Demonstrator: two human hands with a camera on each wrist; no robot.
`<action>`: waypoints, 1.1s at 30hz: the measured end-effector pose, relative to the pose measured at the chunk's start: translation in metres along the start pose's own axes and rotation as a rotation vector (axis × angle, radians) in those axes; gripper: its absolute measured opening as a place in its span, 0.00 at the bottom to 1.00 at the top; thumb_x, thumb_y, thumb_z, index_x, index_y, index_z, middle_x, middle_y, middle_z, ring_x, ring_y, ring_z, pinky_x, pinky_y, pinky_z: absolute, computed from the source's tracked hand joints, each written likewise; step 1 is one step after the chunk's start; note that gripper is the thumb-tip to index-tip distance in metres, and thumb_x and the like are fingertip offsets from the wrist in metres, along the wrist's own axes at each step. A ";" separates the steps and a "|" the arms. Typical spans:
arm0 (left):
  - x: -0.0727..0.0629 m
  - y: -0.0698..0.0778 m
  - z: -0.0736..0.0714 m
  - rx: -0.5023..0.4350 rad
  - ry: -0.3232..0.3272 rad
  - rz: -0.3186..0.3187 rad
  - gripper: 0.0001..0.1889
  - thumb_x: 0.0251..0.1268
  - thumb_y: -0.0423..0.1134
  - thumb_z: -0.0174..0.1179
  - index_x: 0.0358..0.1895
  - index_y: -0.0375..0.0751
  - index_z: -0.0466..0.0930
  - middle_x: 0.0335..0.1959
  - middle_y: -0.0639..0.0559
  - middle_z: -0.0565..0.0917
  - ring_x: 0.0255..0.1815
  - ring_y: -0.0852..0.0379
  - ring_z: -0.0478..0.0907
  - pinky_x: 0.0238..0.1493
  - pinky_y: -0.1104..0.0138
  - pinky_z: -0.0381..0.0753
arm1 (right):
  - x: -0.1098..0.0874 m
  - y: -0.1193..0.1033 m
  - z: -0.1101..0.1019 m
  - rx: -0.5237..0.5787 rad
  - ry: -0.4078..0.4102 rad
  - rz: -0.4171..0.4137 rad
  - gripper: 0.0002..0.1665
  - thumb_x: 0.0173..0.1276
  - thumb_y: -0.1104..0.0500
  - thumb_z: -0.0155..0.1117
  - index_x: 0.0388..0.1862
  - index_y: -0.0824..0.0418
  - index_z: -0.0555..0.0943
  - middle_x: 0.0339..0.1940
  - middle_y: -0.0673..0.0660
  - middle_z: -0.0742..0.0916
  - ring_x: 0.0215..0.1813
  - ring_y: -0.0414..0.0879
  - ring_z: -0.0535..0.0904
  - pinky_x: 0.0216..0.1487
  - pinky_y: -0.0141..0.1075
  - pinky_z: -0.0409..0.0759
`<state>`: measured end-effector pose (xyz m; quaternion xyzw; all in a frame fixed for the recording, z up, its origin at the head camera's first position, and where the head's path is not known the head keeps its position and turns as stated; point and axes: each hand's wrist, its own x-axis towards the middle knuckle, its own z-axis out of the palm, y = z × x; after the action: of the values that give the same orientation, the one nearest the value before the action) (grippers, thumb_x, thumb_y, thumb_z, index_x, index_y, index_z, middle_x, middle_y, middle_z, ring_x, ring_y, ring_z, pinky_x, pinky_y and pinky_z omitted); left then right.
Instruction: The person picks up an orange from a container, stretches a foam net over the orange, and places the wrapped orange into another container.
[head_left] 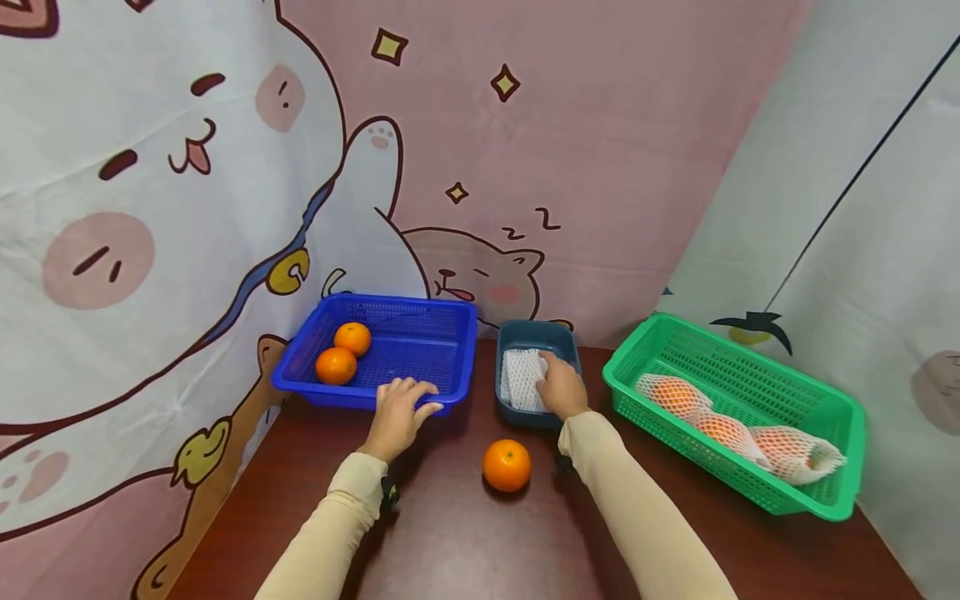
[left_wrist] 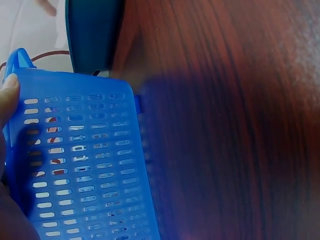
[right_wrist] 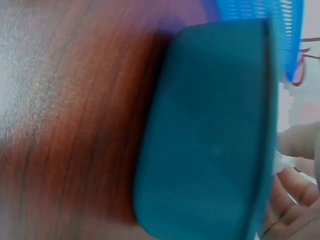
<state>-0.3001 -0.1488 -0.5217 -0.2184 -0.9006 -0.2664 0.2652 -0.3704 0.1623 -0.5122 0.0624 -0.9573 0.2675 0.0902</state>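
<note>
My right hand (head_left: 561, 385) reaches into the small dark teal bin (head_left: 517, 417) and pinches a white foam fruit net (head_left: 525, 371) among the nets there. The right wrist view shows the teal bin's side (right_wrist: 210, 135) hiding most of that net, with a white bit between thumb and fingers. My left hand (head_left: 399, 412) rests on the front rim of the blue basket (head_left: 412, 358), fingers loosely bent and thumb out along the rim. Two bare oranges (head_left: 336, 366) lie at the basket's left. On the table, between my forearms, sits another orange (head_left: 507, 466).
At the right stands a green basket (head_left: 750, 375), set at an angle, holding several oranges in white foam nets (head_left: 723, 435). A dark brown wooden table (head_left: 480, 550) carries everything. Behind it hangs a cartoon-printed cloth (head_left: 600, 150).
</note>
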 end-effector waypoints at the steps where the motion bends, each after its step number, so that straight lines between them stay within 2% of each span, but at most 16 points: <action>1: 0.000 0.000 0.000 0.003 -0.002 -0.004 0.11 0.58 0.46 0.68 0.42 0.47 0.83 0.32 0.51 0.80 0.35 0.50 0.70 0.44 0.52 0.62 | -0.003 -0.001 -0.003 0.021 0.031 -0.007 0.34 0.61 0.65 0.68 0.67 0.62 0.71 0.29 0.56 0.80 0.28 0.51 0.75 0.34 0.47 0.77; 5: -0.001 0.002 0.003 0.007 -0.011 -0.021 0.12 0.58 0.46 0.69 0.42 0.48 0.83 0.33 0.53 0.81 0.36 0.51 0.71 0.45 0.52 0.63 | -0.019 0.002 -0.017 0.103 0.154 -0.055 0.33 0.63 0.67 0.67 0.67 0.62 0.70 0.28 0.55 0.77 0.27 0.50 0.71 0.30 0.43 0.73; 8: 0.001 0.003 0.005 0.012 -0.022 -0.034 0.11 0.58 0.46 0.70 0.42 0.49 0.83 0.35 0.54 0.82 0.37 0.52 0.71 0.47 0.53 0.63 | -0.033 0.007 -0.024 0.129 0.258 -0.115 0.31 0.63 0.68 0.66 0.66 0.62 0.72 0.29 0.56 0.76 0.28 0.49 0.70 0.31 0.42 0.72; 13: 0.002 0.006 0.002 0.036 -0.039 -0.040 0.13 0.58 0.44 0.70 0.46 0.49 0.84 0.38 0.54 0.83 0.38 0.51 0.72 0.48 0.53 0.63 | -0.056 0.009 -0.031 0.182 0.421 -0.245 0.26 0.59 0.71 0.68 0.58 0.65 0.76 0.30 0.57 0.77 0.30 0.50 0.72 0.34 0.44 0.73; 17: 0.001 0.008 -0.003 0.043 -0.063 -0.049 0.16 0.57 0.43 0.71 0.50 0.50 0.84 0.41 0.53 0.83 0.41 0.50 0.73 0.51 0.52 0.62 | -0.071 0.007 -0.034 0.215 0.491 -0.301 0.23 0.59 0.72 0.68 0.54 0.66 0.78 0.30 0.56 0.76 0.31 0.50 0.73 0.33 0.42 0.73; 20: 0.001 0.014 -0.006 0.008 -0.050 -0.055 0.19 0.55 0.41 0.71 0.52 0.51 0.83 0.45 0.54 0.83 0.46 0.50 0.73 0.52 0.51 0.61 | -0.082 0.003 -0.037 0.228 0.517 -0.329 0.22 0.59 0.72 0.68 0.53 0.65 0.78 0.30 0.56 0.77 0.31 0.49 0.72 0.31 0.41 0.72; 23: 0.003 0.029 -0.008 -0.067 0.004 -0.027 0.20 0.54 0.37 0.70 0.53 0.50 0.82 0.47 0.54 0.82 0.49 0.51 0.72 0.52 0.52 0.62 | -0.089 0.000 -0.038 0.239 0.519 -0.364 0.23 0.57 0.72 0.69 0.53 0.64 0.78 0.31 0.56 0.77 0.32 0.50 0.74 0.30 0.41 0.74; 27: 0.010 0.061 -0.010 -0.227 0.050 0.061 0.20 0.55 0.33 0.67 0.54 0.48 0.81 0.50 0.53 0.80 0.52 0.51 0.73 0.53 0.53 0.66 | -0.093 -0.004 -0.037 0.245 0.496 -0.418 0.23 0.56 0.73 0.69 0.52 0.64 0.79 0.31 0.56 0.77 0.35 0.51 0.76 0.33 0.43 0.77; 30: 0.017 0.085 -0.010 -0.318 0.024 0.125 0.20 0.59 0.34 0.64 0.56 0.49 0.80 0.52 0.54 0.79 0.54 0.53 0.73 0.55 0.54 0.69 | -0.096 -0.006 -0.034 0.235 0.469 -0.458 0.24 0.55 0.73 0.70 0.52 0.64 0.79 0.31 0.57 0.77 0.35 0.51 0.76 0.35 0.42 0.77; 33: 0.023 0.104 -0.009 -0.357 -0.025 0.171 0.18 0.62 0.37 0.63 0.56 0.49 0.81 0.53 0.55 0.78 0.55 0.54 0.72 0.56 0.56 0.71 | -0.099 -0.006 -0.030 0.214 0.449 -0.499 0.25 0.54 0.73 0.70 0.52 0.63 0.79 0.31 0.56 0.78 0.34 0.51 0.76 0.35 0.40 0.76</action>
<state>-0.2589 -0.0687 -0.4638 -0.3411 -0.8203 -0.3957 0.2328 -0.2685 0.1798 -0.5038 0.2431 -0.8354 0.3431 0.3539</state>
